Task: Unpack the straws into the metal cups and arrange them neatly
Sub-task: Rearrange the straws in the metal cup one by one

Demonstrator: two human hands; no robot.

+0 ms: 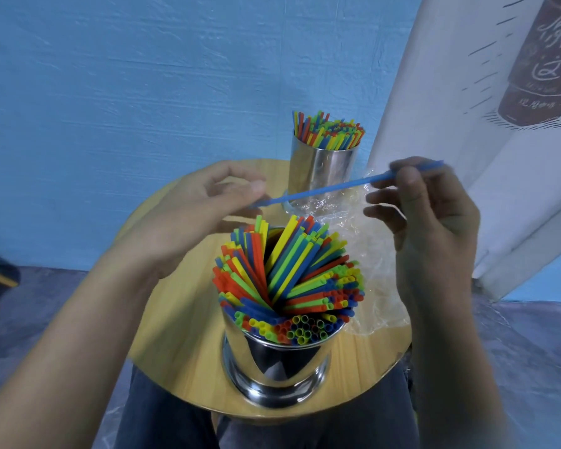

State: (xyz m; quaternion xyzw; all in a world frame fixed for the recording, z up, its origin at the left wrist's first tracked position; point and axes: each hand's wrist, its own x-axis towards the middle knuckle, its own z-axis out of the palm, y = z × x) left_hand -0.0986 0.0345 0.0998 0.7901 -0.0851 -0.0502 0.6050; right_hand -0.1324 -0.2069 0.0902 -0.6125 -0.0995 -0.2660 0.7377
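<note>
Right hand (434,215) fingers (407,179) pinch a single blue straw (321,189) near its right end. The straw is held level, slightly tilted, in the air above and behind the near metal cup (272,361). Left hand (195,212) is above-left of that cup with fingers loosely curled. The straw's left tip sits right at its fingertips; can't tell if they grip it or only touch.

The near metal cup stands upright on the round wooden tabletop (182,351), packed with mixed straws (289,277) in red, yellow, green and blue, fanned out in a swirl. Crumpled clear plastic wrap (376,254) lies just right of the cup and behind it. The far metal cup (321,170) stands behind the near one at the back edge, upright and also full of coloured straws (329,131). Blue wall (110,92) is behind, and a white printed banner (467,92) is behind-right. Dark trousers (162,416) show below the cup, under the tabletop edge.
</note>
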